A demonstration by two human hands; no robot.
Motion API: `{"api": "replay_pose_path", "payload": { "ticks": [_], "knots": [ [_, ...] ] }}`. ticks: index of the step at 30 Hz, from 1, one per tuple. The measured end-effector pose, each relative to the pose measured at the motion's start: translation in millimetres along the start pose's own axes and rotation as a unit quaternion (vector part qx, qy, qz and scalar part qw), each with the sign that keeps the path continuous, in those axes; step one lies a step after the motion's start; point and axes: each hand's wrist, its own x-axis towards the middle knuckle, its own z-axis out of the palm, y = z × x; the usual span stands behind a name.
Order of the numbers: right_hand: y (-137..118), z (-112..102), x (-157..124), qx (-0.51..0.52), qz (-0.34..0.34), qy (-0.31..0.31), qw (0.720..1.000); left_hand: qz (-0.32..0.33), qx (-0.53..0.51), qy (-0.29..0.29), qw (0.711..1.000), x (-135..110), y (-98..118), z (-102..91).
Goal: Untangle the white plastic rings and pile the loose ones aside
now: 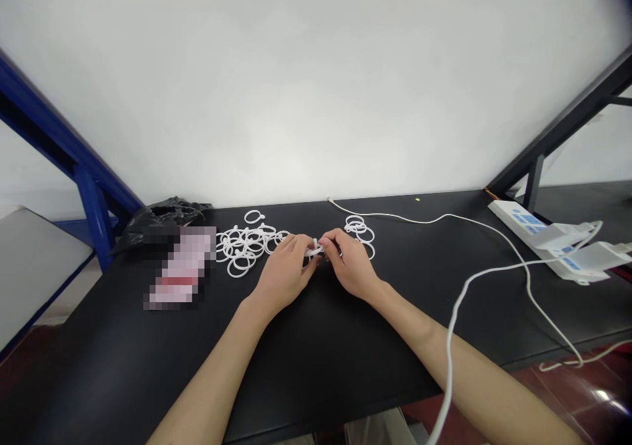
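Between my two hands, over the middle of the black tabletop, is a white plastic ring. My left hand is closed round its left side, fingers partly covering it. On the other side my right hand pinches the ring's right end with thumb and fingertips. A loose pile of similar white rings, each with a small knob, lies just left of my left hand. Several more white rings lie behind my right hand, which hides part of them.
A black plastic bag and a blurred pinkish item lie at the left. On the right sits a white power strip with plugs. A white cable crosses the right of the black table, passing over my right forearm. A white wall stands behind.
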Motion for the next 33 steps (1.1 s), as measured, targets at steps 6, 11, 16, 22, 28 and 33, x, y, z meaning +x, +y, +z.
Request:
{"api": "replay_pose_path", "payload": {
  "ticks": [6,11,16,22,28,33],
  "knots": [
    [-4,-1,-2,0.017,-0.032,-0.014,0.999,0.025,-0.002,0.004,1.000,1,-1,-1.7],
    [-5,-1,-2,0.008,-0.041,-0.012,0.999,0.012,0.007,0.016,1.000,1,-1,-3.3],
    [-4,-2,-1,0.002,-0.019,0.007,1.000,-0.066,-0.125,0.031,0.989,5,2,-7.9],
    [-3,-3,1,0.021,0.008,0.023,0.999,-0.150,-0.236,0.010,0.960,7,7,-13.8],
    [-2,-1,1,0.014,0.020,0.022,0.999,-0.183,-0.299,0.032,0.936,9,8,-14.8],
    [-1,0,1,0.006,0.018,0.005,1.000,-0.201,-0.360,0.029,0.911,8,3,-13.7]
  ]
}}
